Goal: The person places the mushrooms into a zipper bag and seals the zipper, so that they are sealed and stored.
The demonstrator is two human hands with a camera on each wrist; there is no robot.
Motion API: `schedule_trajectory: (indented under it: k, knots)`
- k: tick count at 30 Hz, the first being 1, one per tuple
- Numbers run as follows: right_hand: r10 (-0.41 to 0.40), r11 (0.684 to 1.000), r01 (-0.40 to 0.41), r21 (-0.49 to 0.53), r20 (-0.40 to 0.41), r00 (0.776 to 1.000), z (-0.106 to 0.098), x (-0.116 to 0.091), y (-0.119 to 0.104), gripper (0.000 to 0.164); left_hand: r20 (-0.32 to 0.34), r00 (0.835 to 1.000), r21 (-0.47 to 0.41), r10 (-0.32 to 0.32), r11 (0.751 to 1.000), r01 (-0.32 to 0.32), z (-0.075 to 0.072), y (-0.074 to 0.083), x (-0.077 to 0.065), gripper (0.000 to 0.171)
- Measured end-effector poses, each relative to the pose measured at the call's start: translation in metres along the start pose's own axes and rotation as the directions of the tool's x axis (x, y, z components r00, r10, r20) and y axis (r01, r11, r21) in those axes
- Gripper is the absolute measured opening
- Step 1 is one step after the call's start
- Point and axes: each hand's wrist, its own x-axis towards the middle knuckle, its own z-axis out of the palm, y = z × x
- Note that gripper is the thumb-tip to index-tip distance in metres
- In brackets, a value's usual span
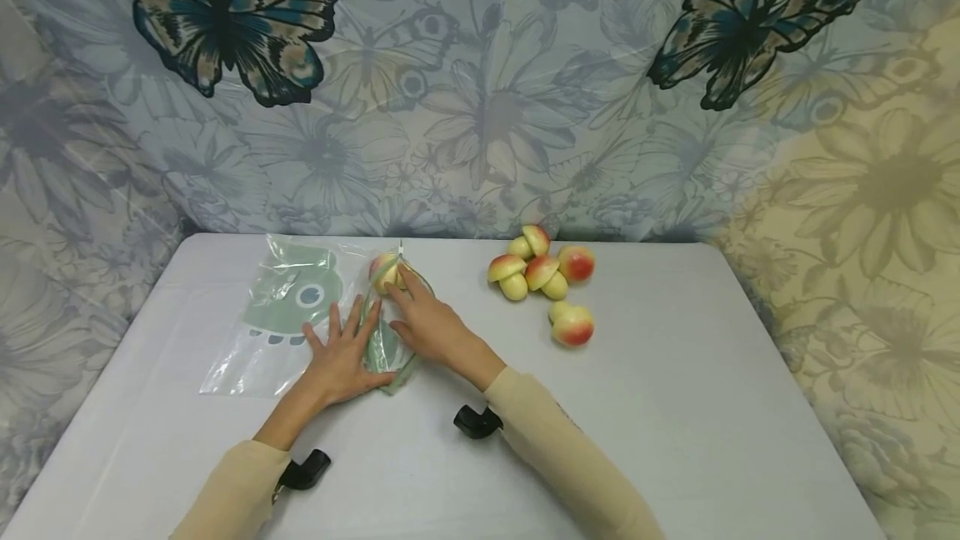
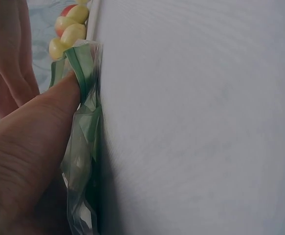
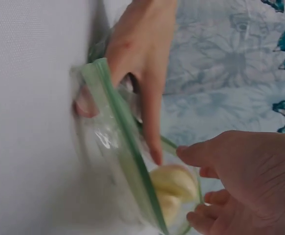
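Observation:
A clear zip bag [image 1: 292, 298] with a green one-eyed monster print lies flat at the left of the table, its green-edged mouth to the right. My left hand [image 1: 341, 361] rests on the bag, fingers spread and straight. Its thumb [image 2: 34, 122] goes in at the lower end of the mouth. A toy mushroom [image 3: 174, 181], yellow with a red-tinged cap, sits just inside the mouth. My right hand [image 1: 431, 323] is at the far end of the mouth, thumb and fingers apart beside the mushroom, fingertips right at the green zip strip [image 3: 132, 142].
Right of the hands, several yellow-and-red toy mushrooms [image 1: 513, 273] stand clustered toward the back of the white table [image 1: 675, 407]. One more mushroom [image 1: 573, 327] lies nearer. Behind the back edge hangs a butterfly-patterned cloth [image 1: 495, 123]. Black wrist mounts [image 1: 477, 422] stick out by both sleeves.

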Motion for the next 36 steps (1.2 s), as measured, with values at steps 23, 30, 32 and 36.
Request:
schedule_trajectory:
  k: [23,30,32,36]
  knots:
    - [-0.143,0.942,0.218,0.254,-0.284,0.948,-0.088,-0.055,0.084,0.038,-0.012,1.000,-0.011,-0.009,1.000,0.009,0.000,0.000,-0.001,0.114]
    - [-0.105,0.891,0.182,0.416,-0.202,0.974,-0.102,-0.076,0.135,0.028,-0.023,1.000,-0.012,-0.012,1.000,0.011,-0.002,0.000,0.000,0.115]
    - [-0.097,0.886,0.167,0.432,-0.179,0.979,-0.103,-0.084,0.149,0.028,-0.016,1.000,-0.013,-0.014,1.000,0.014,-0.001,0.000,-0.001,0.115]
    - [-0.076,0.888,0.103,0.448,-0.078,0.994,-0.103,-0.104,0.174,0.033,0.003,1.000,-0.013,-0.016,1.000,0.017,-0.001,0.002,-0.001,0.115]
